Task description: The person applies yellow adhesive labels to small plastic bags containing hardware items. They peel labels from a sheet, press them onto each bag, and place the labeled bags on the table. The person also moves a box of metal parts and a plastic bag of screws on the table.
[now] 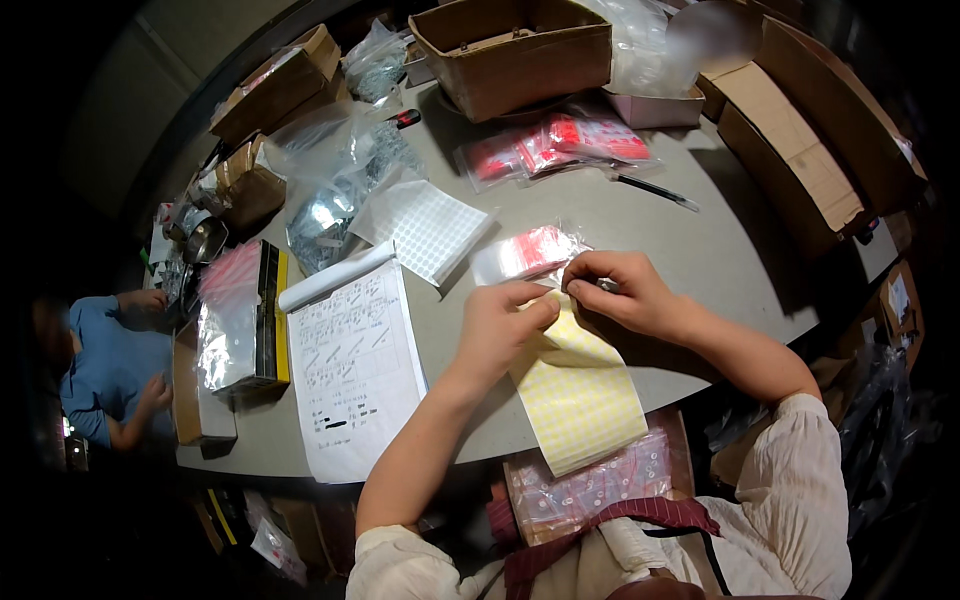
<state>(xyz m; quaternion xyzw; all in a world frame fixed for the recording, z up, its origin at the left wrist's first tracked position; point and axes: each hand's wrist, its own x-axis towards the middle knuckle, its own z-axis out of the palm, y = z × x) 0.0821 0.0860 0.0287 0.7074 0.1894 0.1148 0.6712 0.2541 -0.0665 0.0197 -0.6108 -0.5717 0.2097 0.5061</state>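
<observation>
A sheet of small yellow round stickers hangs curved over the table's near edge. My left hand pinches its upper left part between thumb and fingers. My right hand is closed at the sheet's top edge, with a small dark, shiny thing showing among its curled fingers; its kind I cannot make out. Just beyond both hands lies a stack of clear bags with red edges. A notepad with handwritten pages lies left of my left forearm, its top page rolled back.
A sheet of white round stickers lies by a clear bag of metal parts. Farther back are red-edged bag packs, a pen and a cardboard box. Below the table edge sits a box of bagged pieces. A person in blue is at left.
</observation>
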